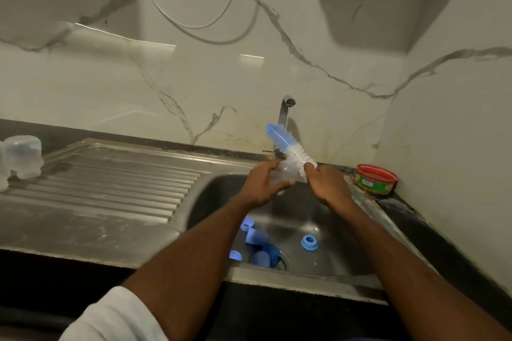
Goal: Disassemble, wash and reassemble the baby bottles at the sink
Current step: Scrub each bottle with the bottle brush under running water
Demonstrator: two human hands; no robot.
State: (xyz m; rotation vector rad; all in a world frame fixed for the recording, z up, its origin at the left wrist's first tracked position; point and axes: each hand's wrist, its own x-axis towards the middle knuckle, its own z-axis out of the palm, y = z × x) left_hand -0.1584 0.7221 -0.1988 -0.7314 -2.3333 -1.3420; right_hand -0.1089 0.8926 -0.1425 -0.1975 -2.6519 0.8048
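Observation:
Over the far side of the steel sink (pixel 368 235), my left hand (pixel 260 185) grips a clear baby bottle body (pixel 282 174). My right hand (pixel 328 187) holds a blue and white bottle brush (pixel 288 147) by its handle, bristles pointing up and left, beside the bottle and out of it. On the sink bottom lie several blue bottle parts: a collar ring (pixel 309 242), caps (pixel 256 235) and a dark blue piece (pixel 270 253) near the drain.
The tap (pixel 286 113) stands behind the hands with a thin stream of water. Clear bottle caps (pixel 23 156) stand at the drainboard's (pixel 110 183) far left. A red and green tub (pixel 375 180) sits on the dark counter, right of the sink.

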